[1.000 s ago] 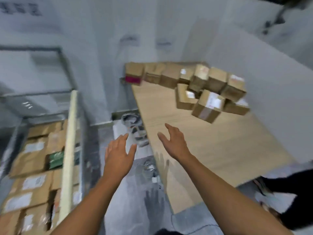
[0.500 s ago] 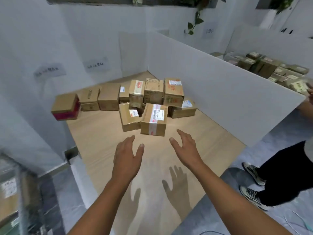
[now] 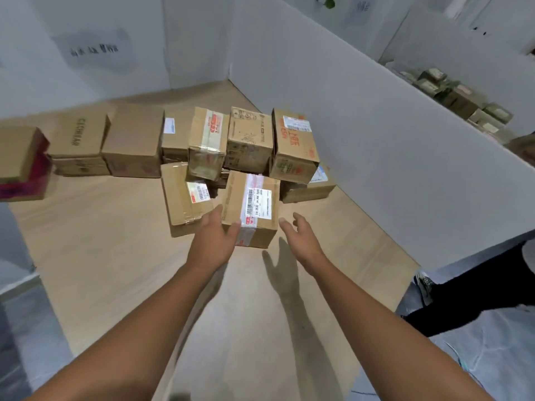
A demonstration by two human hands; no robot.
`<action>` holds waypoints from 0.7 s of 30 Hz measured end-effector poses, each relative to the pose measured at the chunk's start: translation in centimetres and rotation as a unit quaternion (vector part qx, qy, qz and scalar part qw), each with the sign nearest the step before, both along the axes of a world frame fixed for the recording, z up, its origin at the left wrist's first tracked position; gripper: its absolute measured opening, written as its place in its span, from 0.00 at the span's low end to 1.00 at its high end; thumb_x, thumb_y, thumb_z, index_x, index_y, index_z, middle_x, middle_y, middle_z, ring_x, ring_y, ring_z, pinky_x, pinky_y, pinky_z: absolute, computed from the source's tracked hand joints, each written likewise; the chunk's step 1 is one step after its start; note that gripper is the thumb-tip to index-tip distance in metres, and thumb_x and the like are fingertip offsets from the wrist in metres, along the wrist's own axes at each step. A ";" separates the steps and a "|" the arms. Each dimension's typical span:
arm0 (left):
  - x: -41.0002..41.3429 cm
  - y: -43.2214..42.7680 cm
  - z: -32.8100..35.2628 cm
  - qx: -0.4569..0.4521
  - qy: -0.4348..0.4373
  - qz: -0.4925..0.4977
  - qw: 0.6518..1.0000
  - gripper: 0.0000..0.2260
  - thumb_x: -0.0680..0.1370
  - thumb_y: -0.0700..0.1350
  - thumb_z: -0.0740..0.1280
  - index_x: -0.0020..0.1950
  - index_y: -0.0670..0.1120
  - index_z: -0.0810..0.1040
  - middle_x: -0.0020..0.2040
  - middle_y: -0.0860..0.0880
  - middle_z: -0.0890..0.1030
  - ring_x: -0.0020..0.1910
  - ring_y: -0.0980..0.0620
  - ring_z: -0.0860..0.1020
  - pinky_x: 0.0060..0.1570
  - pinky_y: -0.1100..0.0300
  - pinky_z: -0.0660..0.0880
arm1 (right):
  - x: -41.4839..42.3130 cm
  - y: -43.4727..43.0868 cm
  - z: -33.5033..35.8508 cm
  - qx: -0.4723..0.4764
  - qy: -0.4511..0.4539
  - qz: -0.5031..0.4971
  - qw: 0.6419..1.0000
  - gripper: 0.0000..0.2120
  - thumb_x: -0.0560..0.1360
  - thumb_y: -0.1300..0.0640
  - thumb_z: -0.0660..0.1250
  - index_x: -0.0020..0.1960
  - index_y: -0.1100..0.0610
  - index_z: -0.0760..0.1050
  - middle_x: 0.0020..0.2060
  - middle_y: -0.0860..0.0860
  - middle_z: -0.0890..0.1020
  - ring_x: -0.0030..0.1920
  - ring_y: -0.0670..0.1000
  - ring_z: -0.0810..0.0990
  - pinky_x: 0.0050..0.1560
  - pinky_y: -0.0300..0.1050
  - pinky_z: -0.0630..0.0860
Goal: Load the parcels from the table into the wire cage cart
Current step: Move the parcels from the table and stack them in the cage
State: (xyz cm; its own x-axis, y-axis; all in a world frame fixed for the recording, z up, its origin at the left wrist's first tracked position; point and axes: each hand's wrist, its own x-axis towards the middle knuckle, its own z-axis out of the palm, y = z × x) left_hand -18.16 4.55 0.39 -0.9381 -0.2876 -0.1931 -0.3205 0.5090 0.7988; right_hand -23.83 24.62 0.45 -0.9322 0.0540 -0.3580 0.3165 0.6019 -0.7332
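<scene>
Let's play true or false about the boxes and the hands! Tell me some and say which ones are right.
1. The left hand touches the front parcel. True.
2. The right hand holds a parcel. False: it is open beside the front parcel and holds nothing.
3. The parcels lie on a wooden table. True.
4. The front parcel has no label. False: a white barcode label is stuck on its top.
5. The parcel at the far left has a pink side. True.
</scene>
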 end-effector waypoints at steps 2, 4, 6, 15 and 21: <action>-2.4 0.0 -1.4 0.027 -0.024 -0.009 0.999 0.30 0.83 0.57 0.60 0.83 0.50 0.58 0.77 0.45 0.69 0.74 0.41 0.70 0.69 0.44 0.71 | -2.1 -0.7 -1.5 0.000 -0.035 0.011 0.999 0.37 0.82 0.36 0.62 0.84 0.51 0.57 0.82 0.53 0.62 0.80 0.57 0.64 0.77 0.59 0.66; -3.7 0.3 -2.5 0.068 -0.066 0.006 0.996 0.33 0.85 0.55 0.61 0.85 0.51 0.49 0.80 0.46 0.65 0.75 0.41 0.69 0.69 0.43 0.70 | -3.4 -1.3 -2.7 -0.021 -0.057 0.028 0.998 0.36 0.82 0.38 0.63 0.83 0.52 0.58 0.79 0.52 0.67 0.77 0.56 0.69 0.75 0.56 0.67; -4.0 1.0 -3.0 0.096 -0.079 0.036 0.992 0.34 0.85 0.54 0.61 0.85 0.50 0.47 0.80 0.46 0.64 0.76 0.42 0.68 0.69 0.44 0.71 | -3.7 -1.9 -3.4 -0.067 -0.072 0.031 0.995 0.32 0.82 0.41 0.65 0.80 0.52 0.62 0.75 0.51 0.74 0.70 0.53 0.76 0.71 0.52 0.72; 4.3 3.1 -2.7 0.198 -0.012 0.159 0.967 0.18 0.81 0.55 0.69 0.67 0.55 0.68 0.65 0.52 0.70 0.63 0.51 0.75 0.56 0.57 0.77 | 4.2 -0.1 -2.5 -0.139 -0.015 0.008 0.990 0.30 0.73 0.30 0.68 0.67 0.45 0.67 0.64 0.48 0.80 0.60 0.47 0.83 0.60 0.54 0.82; 15.4 4.6 -0.7 0.252 0.047 0.192 0.947 0.24 0.80 0.57 0.70 0.72 0.65 0.64 0.67 0.53 0.67 0.66 0.53 0.72 0.66 0.50 0.76 | 13.5 1.8 0.4 -0.198 0.002 0.066 0.978 0.26 0.71 0.31 0.70 0.64 0.37 0.69 0.62 0.49 0.78 0.62 0.50 0.81 0.56 0.51 0.82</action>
State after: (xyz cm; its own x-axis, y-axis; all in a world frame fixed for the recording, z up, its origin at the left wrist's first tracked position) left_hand -2.72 9.15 -0.27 -0.8032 -0.5040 -0.3175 -0.3200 -0.0846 0.9436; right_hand -10.37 26.44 0.90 -0.9230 -0.2082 -0.3236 0.2529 0.3057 -0.9180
